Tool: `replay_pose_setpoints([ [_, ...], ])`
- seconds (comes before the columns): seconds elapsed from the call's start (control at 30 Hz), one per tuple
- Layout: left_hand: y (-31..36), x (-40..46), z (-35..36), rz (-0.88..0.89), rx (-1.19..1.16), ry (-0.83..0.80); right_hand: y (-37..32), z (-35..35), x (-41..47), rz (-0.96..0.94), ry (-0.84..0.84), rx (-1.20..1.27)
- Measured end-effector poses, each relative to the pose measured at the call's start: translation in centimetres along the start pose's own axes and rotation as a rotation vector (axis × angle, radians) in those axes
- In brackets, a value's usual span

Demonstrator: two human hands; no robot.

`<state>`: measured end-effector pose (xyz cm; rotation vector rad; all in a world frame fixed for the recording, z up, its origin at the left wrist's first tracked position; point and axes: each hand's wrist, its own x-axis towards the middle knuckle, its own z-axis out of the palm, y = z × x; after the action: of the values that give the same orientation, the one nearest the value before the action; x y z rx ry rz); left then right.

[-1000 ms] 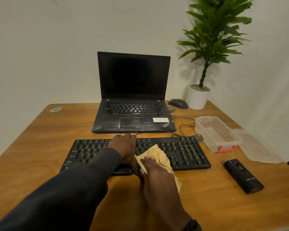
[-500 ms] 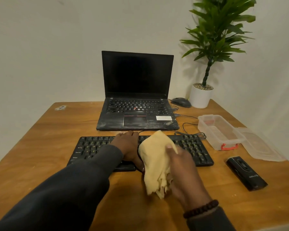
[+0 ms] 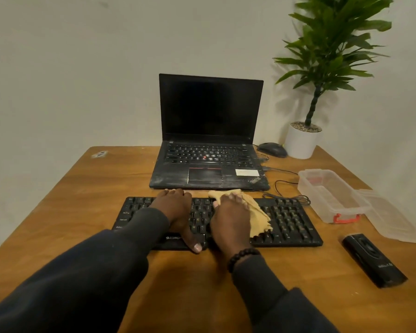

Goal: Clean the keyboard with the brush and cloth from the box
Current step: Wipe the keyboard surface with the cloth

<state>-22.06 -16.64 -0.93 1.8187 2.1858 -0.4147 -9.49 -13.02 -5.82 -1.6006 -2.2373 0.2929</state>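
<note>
A black keyboard [image 3: 291, 222] lies across the middle of the wooden table [image 3: 82, 200]. My left hand [image 3: 175, 210] rests flat on its left-centre keys, fingertips at the back edge and thumb at the front edge. Beside it, my right hand [image 3: 228, 219] presses a yellow cloth [image 3: 257, 212] flat onto the centre keys with the fingers stretched out toward the back. The cloth sticks out to the right of the hand. A black oblong tool [image 3: 374, 260], possibly the brush, lies on the table to the right. The clear plastic box [image 3: 332, 195] stands open at the right.
An open black laptop [image 3: 209, 164] sits just behind the keyboard. A mouse [image 3: 271, 149] and a potted plant [image 3: 300, 143] stand at the back right. The box lid [image 3: 392, 219] lies right of the box. A thin cable [image 3: 286, 188] loops between laptop and box.
My right hand lifted the cloth off the keyboard's front edge, then laid it flat on the centre keys, farther back. My left hand stayed on the keyboard.
</note>
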Motion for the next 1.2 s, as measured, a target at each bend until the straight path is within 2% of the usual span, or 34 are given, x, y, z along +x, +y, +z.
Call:
replay_pose_setpoints([
  [0.1,-0.1,0.9,0.1,-0.007,0.037,0.015,-1.5,0.9,-1.0,-0.196,-0.02,0.075],
  [0.23,-0.1,1.4,0.4,-0.028,0.104,0.02,0.4,0.5,-1.8,-0.428,-0.072,0.003],
  [0.47,0.0,1.6,0.4,-0.039,0.09,0.001,2.1,-0.6,-5.4,-0.526,-0.108,0.06],
  [0.6,0.1,1.2,0.1,-0.044,0.109,-0.015,4.3,-0.5,-7.4,-0.556,-0.14,-0.084],
  [0.7,0.1,0.6,0.1,-0.038,0.087,-0.017,5.1,-0.5,-8.5,-0.54,-0.077,-0.091],
  [0.8,-0.1,0.6,0.4,-0.033,0.063,-0.003,3.6,-2.5,-9.8,-0.468,-0.082,0.081],
  [0.83,-0.2,0.6,0.5,-0.023,0.058,0.006,3.4,-3.4,-9.8,-0.372,-0.098,0.2],
  [0.9,-0.3,0.3,0.5,0.004,0.032,0.003,3.2,-5.6,-8.9,-0.017,-0.13,0.546],
  [0.97,-0.9,-0.4,0.6,0.036,-0.03,-0.018,3.6,-7.6,-6.7,0.352,-0.11,1.049],
  [1.03,-2.1,-1.1,0.9,0.066,-0.07,-0.066,4.1,-9.0,-4.3,0.536,-0.035,1.363],
  [1.07,-2.8,-1.3,1.0,0.077,-0.073,-0.086,4.2,-9.2,-3.4,0.542,0.02,1.352],
  [1.13,-4.2,-1.5,1.1,0.066,-0.079,-0.092,4.0,-9.0,-1.5,0.436,0.154,1.103],
  [1.2,-5.2,-1.4,1.1,0.04,-0.09,-0.084,3.5,-7.4,-0.1,0.28,0.165,0.804],
])
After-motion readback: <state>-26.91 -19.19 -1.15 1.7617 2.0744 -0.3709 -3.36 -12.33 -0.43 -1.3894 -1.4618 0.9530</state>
